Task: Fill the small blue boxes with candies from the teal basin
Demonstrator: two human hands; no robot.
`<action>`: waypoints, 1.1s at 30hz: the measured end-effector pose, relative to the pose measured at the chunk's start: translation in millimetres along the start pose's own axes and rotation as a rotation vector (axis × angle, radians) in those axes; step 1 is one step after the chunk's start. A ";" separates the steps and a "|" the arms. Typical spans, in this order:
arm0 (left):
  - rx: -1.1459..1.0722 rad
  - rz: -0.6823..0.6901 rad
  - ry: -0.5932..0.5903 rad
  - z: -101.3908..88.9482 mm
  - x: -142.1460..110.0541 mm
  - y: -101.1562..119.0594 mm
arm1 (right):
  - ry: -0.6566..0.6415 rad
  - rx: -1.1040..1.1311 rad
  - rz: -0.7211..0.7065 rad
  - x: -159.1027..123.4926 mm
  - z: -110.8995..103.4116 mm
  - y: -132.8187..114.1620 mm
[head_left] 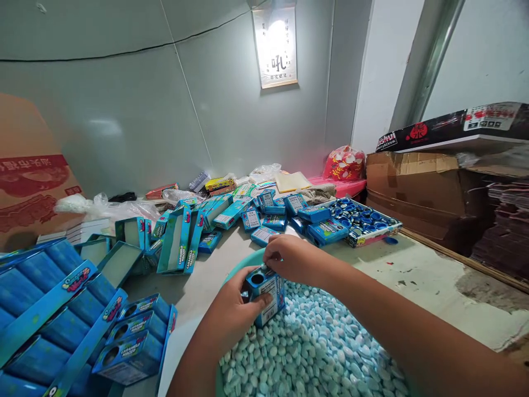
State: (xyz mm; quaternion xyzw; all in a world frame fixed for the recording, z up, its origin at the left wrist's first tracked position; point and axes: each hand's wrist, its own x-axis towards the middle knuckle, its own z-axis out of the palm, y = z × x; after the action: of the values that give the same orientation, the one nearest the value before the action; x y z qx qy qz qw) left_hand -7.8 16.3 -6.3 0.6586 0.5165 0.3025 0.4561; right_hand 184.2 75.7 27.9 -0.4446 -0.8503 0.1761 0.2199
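My left hand [242, 309] is wrapped round a small blue cardboard box [268, 298], thumb across its printed side. The box stands upright, slightly tilted, with a dark round hole in its top. My right hand [289, 256] is closed at the far top edge of the box, fingertips pinched together. A small pale bit shows at those fingertips; what they hold is mostly hidden. Below both hands is a pale green tub [243, 260] filled with light blue and white pebble-shaped candies [306, 342].
Display trays of blue boxes [49, 314] stand at the left. Several open blue trays [176, 242] and loose blue boxes [328, 231] lie behind the tub. A tray of round dark blue lids [359, 218] sits at the right, near brown cartons [413, 193].
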 end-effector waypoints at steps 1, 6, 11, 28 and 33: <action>0.000 0.001 -0.001 0.0 0.1 -0.2 | 0.001 -0.004 -0.012 0.0 -0.1 -0.7; 0.005 -0.014 0.002 0.8 0.9 1.8 | 0.016 0.014 -0.049 -2.8 0.0 -7.4; -0.036 0.032 -0.013 1.5 2.0 1.3 | -0.010 0.240 -0.055 -2.8 6.9 -14.6; 0.029 0.157 0.447 -1.4 2.4 -2.6 | 0.282 0.434 0.014 8.3 10.4 -8.6; 0.179 0.199 0.981 -33.8 -29.6 -1.4 | 0.130 0.245 0.111 9.8 27.2 -1.3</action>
State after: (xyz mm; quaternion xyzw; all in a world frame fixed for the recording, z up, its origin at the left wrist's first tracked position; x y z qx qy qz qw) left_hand -46.2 -2.2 8.1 0.5215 0.6284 0.5728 0.0706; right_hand 163.9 80.4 7.9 -0.4710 -0.7806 0.2613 0.3171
